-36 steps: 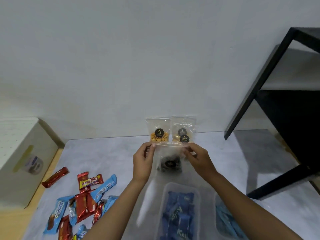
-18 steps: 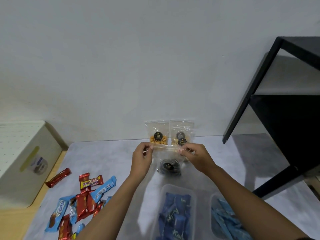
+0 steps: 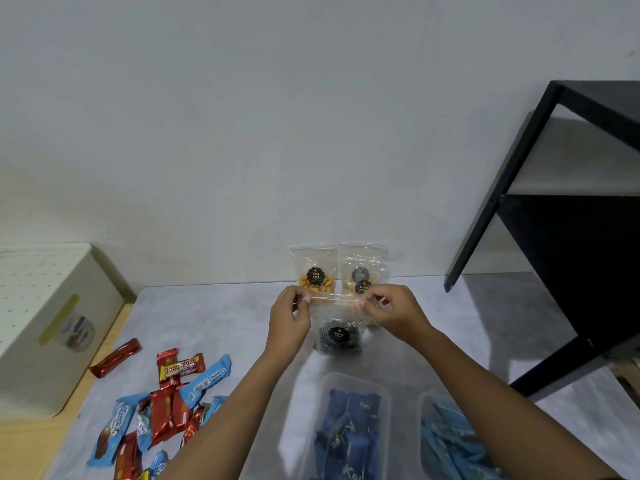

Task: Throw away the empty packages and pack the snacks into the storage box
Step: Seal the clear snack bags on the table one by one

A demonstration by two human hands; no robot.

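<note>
I hold a clear zip bag [image 3: 337, 336] with dark round snacks and a black label above the table. My left hand [image 3: 290, 318] pinches its top edge at the left corner. My right hand [image 3: 391, 313] pinches the right corner. Behind it two more clear bags lean on the wall: one with orange snacks [image 3: 315, 271], one with pale biscuits [image 3: 363, 270]. Below my arms stands a clear storage box [image 3: 353, 427] with dark blue packets, and a second clear box [image 3: 450, 441] with light blue packets beside it.
A pile of red and blue snack wrappers [image 3: 166, 407] lies on the grey table [image 3: 225, 323] at the left, one red bar [image 3: 116, 356] apart. A white perforated bin [image 3: 45, 327] stands at far left. A black shelf frame [image 3: 554, 220] rises on the right.
The view has tilted slightly; my hands and the bag sit a little lower and closer to the wall bags. My right fingers have moved along the bag's top edge.
</note>
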